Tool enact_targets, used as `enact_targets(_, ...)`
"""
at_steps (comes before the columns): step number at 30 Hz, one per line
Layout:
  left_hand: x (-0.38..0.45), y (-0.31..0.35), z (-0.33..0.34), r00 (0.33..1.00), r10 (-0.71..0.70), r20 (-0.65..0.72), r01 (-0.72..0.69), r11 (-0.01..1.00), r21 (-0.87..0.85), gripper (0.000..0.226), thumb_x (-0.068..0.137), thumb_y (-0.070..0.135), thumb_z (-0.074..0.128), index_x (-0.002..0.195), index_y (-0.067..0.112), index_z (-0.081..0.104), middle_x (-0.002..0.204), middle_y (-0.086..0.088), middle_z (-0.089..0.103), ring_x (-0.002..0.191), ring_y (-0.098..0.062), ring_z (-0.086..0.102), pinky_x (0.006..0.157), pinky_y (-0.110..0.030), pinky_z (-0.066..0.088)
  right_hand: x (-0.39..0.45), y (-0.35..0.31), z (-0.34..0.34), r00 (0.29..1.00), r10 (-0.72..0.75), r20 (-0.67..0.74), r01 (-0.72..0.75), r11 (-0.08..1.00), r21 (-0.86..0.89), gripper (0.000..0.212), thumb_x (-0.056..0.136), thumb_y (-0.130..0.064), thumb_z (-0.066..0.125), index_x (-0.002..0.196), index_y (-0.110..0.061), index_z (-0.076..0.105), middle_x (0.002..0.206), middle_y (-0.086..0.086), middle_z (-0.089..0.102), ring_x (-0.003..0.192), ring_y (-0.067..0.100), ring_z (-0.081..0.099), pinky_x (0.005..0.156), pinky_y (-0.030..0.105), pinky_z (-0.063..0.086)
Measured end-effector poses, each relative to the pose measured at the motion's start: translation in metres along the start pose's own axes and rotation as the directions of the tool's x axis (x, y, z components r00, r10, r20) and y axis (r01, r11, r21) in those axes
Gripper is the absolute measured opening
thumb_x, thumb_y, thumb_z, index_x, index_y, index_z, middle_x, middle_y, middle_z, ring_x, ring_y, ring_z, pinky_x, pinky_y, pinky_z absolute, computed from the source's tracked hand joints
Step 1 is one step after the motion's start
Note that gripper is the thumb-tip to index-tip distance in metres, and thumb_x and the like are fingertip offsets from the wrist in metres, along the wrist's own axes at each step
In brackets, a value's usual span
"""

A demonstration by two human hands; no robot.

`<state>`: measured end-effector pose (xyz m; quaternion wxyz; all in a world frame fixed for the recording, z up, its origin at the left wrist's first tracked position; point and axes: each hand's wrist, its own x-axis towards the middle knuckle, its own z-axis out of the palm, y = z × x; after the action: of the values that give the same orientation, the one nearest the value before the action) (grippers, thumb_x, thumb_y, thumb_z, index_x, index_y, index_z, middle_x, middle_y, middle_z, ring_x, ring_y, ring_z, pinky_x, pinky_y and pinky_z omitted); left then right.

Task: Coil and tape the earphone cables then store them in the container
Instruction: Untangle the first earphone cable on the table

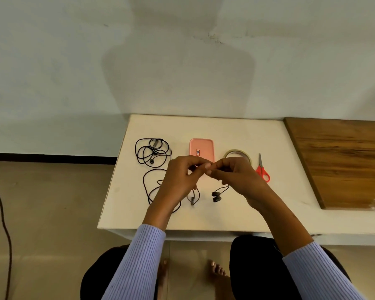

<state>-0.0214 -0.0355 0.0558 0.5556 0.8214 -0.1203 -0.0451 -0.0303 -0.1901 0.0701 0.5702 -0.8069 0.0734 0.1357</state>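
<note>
black earphone cable (148, 187) — loose loops; pink container (201, 148) behind — tape roll (236, 153) beside

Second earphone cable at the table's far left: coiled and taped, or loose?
Loose. The second earphone cable lies in untidy overlapping loops on the table, with no tape visible.

The person wears ribbed lilac long sleeves (143, 256) pushed up the forearms, black trousers (253, 267), and goes barefoot.
</note>
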Motion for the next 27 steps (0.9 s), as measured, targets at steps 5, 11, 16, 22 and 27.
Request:
enact_targets(5, 0.001, -0.002, -0.004, 0.998, -0.065, 0.01, 0.065, 0.998, 0.006, 0.018, 0.09, 0.024, 0.063, 0.082, 0.011, 0.072, 0.064, 0.005, 0.063, 0.043, -0.004, 0.051, 0.047, -0.017, 0.043, 0.001, 0.002, -0.001, 1.0, 0.001, -0.016, 0.0, 0.999, 0.038, 0.017, 0.079, -0.025, 0.072, 0.086, -0.009, 0.072, 0.07, -0.004, 0.067, 0.058, -0.003, 0.056, 0.055, 0.012, 0.045)
enact_targets(11, 0.003, -0.008, -0.007, 0.999, -0.001, -0.046, 0.008, 0.989, 0.149, 0.018, 0.093, 0.026, 0.057, 0.077, 0.019, 0.062, 0.076, -0.001, 0.067, 0.067, -0.013, 0.057, 0.054, -0.014, 0.034, 0.001, 0.006, -0.012, 0.988, 0.136, 0.075, -0.148, 0.97, 0.192, 0.017, 0.082, -0.024, 0.068, 0.089, -0.009, 0.072, 0.066, -0.007, 0.062, 0.06, 0.007, 0.052, 0.061, 0.019, 0.044)
enact_targets(16, 0.002, -0.008, -0.007, 0.993, 0.099, -0.061, -0.085, 0.975, 0.203, 0.017, 0.092, 0.021, 0.058, 0.079, 0.012, 0.063, 0.076, -0.002, 0.064, 0.061, -0.001, 0.05, 0.054, -0.009, 0.033, 0.001, 0.006, -0.012, 0.982, 0.127, 0.143, -0.154, 0.968, 0.199, 0.021, 0.084, -0.019, 0.066, 0.097, -0.003, 0.071, 0.07, -0.006, 0.062, 0.067, 0.005, 0.052, 0.064, 0.019, 0.044)
enact_targets(22, 0.003, -0.009, -0.009, 0.992, 0.102, -0.08, -0.083, 0.972, 0.219, 0.017, 0.092, 0.02, 0.06, 0.077, 0.013, 0.063, 0.07, 0.005, 0.057, 0.061, 0.002, 0.05, 0.055, -0.008, 0.032, 0.0, 0.006, -0.014, 0.995, 0.046, 0.094, -0.049, 0.998, 0.027, 0.013, 0.081, -0.026, 0.069, 0.085, -0.013, 0.071, 0.074, 0.001, 0.065, 0.068, 0.012, 0.056, 0.06, 0.022, 0.047)
enact_targets(27, 0.003, -0.013, -0.016, 0.985, 0.108, -0.135, -0.075, 0.971, 0.227, 0.018, 0.092, 0.018, 0.059, 0.076, 0.01, 0.062, 0.07, 0.002, 0.057, 0.06, -0.004, 0.048, 0.056, -0.011, 0.034, -0.002, 0.016, -0.026, 0.996, 0.057, 0.073, -0.058, 0.998, 0.006, 0.011, 0.082, -0.026, 0.069, 0.081, -0.015, 0.07, 0.07, -0.002, 0.061, 0.07, 0.015, 0.051, 0.064, 0.035, 0.041)
